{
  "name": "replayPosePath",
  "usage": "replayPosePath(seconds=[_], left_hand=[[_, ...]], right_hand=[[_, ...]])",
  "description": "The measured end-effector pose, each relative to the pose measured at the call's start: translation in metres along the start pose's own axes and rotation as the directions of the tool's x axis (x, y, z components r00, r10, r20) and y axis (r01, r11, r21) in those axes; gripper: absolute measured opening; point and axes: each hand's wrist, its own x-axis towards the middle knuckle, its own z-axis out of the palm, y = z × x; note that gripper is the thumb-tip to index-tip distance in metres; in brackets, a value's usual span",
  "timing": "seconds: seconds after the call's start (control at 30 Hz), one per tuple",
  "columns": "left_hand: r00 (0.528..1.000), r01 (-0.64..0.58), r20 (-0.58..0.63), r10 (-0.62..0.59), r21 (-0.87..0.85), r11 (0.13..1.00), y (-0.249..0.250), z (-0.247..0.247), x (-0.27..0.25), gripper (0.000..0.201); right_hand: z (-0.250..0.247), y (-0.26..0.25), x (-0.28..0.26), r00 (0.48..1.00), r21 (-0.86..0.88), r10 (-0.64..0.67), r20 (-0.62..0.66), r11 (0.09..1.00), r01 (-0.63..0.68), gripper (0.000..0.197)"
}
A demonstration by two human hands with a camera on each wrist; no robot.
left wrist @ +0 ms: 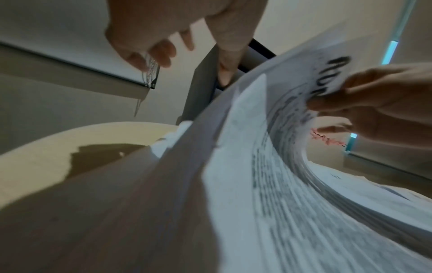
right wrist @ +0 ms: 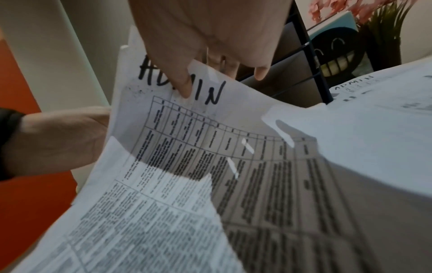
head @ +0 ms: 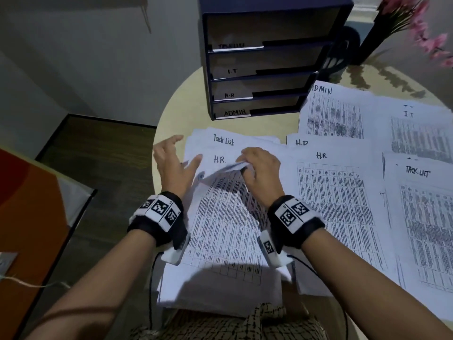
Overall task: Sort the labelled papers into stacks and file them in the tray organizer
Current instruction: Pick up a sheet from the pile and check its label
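An unsorted pile of printed sheets lies in front of me on the round table (head: 176, 114). My right hand (head: 246, 165) pinches the top edge of the pile's top sheet (head: 220, 217) and lifts it into a curl. That sheet (right wrist: 210, 138) reads ADMIN in the right wrist view, with the thumb (right wrist: 184, 88) over the word. Beneath it show an H.R. sheet (head: 219, 159) and a Task List sheet (head: 223, 139). My left hand (head: 179, 153) hovers with fingers spread at the pile's left edge. The dark tray organizer (head: 209, 77) stands behind, with slots labelled Task List, I.T, H.R and ADMIN.
Separate stacks lie to the right: ADMIN (head: 333, 114), I.T (head: 416, 133), H.R (head: 335, 197) and Task List (head: 426, 217). A dark vase (head: 367, 45) with pink flowers (head: 421, 28) stands at the back right. The table's left edge drops to the floor beside an orange panel (head: 29, 204).
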Motion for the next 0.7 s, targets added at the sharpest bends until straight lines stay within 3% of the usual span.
replayPosePath(seconds=[0.03, 0.07, 0.1, 0.17, 0.23, 0.3, 0.33, 0.4, 0.43, 0.47, 0.5, 0.53, 0.63, 0.7], left_hand=[[0.995, 0.015, 0.103, -0.005, -0.093, 0.996, 0.000, 0.000, -0.003, 0.030], [0.957, 0.119, 0.286, -0.055, -0.209, 0.971, 0.002, -0.001, -0.008, 0.026], [0.883, 0.268, 0.456, -0.107, -0.304, 0.914, 0.003, 0.000, -0.012, 0.033], [0.794, 0.401, 0.582, -0.176, -0.284, 0.871, -0.004, 0.006, -0.014, 0.039], [0.804, 0.369, 0.549, -0.228, -0.160, 0.915, -0.009, 0.008, -0.017, 0.025], [0.826, 0.344, 0.495, -0.271, -0.060, 0.937, -0.015, 0.011, -0.018, 0.016], [0.826, 0.372, 0.478, -0.299, -0.065, 0.926, -0.018, 0.012, -0.019, 0.011], [0.822, 0.426, 0.464, -0.329, -0.118, 0.897, -0.012, 0.009, -0.018, 0.014], [0.821, 0.438, 0.469, -0.327, -0.147, 0.887, -0.004, 0.008, -0.016, 0.019], [0.831, 0.432, 0.462, -0.310, -0.183, 0.883, 0.003, 0.008, -0.014, 0.023], [0.847, 0.415, 0.448, -0.286, -0.220, 0.883, 0.016, 0.007, -0.010, 0.024], [0.865, 0.392, 0.431, -0.257, -0.262, 0.882, 0.029, 0.007, -0.007, 0.022], [0.915, 0.331, 0.354, -0.192, -0.389, 0.860, 0.069, 0.020, 0.011, 0.014], [0.943, 0.289, 0.287, -0.166, -0.465, 0.837, 0.098, 0.028, 0.024, 0.020]], right_hand=[[-0.001, -0.005, 0.005, 0.999, -0.025, 0.037, 0.031, 0.999, -0.036, 0.028], [-0.001, -0.010, 0.010, 0.996, -0.059, 0.056, 0.070, 0.997, -0.052, 0.025], [-0.001, -0.014, 0.014, 0.990, -0.076, 0.065, 0.125, 0.996, -0.056, 0.025], [0.001, -0.017, 0.018, 0.961, -0.004, 0.059, 0.269, 0.998, -0.060, 0.039], [0.001, -0.013, 0.016, 0.954, 0.074, 0.030, 0.297, 0.996, -0.055, 0.050], [-0.001, -0.003, 0.013, 0.989, 0.091, 0.102, 0.109, 0.990, -0.112, 0.055], [-0.005, 0.004, 0.011, 0.976, 0.131, 0.217, -0.027, 0.968, -0.212, 0.057], [-0.015, 0.019, 0.006, 0.833, 0.313, 0.528, -0.167, 0.829, -0.463, 0.058], [-0.022, 0.025, 0.003, 0.749, 0.464, 0.650, -0.126, 0.706, -0.535, 0.058], [-0.026, 0.029, 0.001, 0.700, 0.612, 0.714, -0.029, 0.566, -0.552, 0.058], [-0.030, 0.032, -0.001, 0.687, 0.699, 0.723, 0.075, 0.453, -0.553, 0.057], [-0.034, 0.033, -0.003, 0.702, 0.722, 0.694, 0.156, 0.405, -0.561, 0.053], [-0.049, 0.028, -0.010, 0.813, 0.683, 0.563, 0.151, 0.535, -0.497, 0.018], [-0.068, 0.027, -0.011, 0.837, 0.592, 0.539, 0.092, 0.647, -0.481, 0.010]])
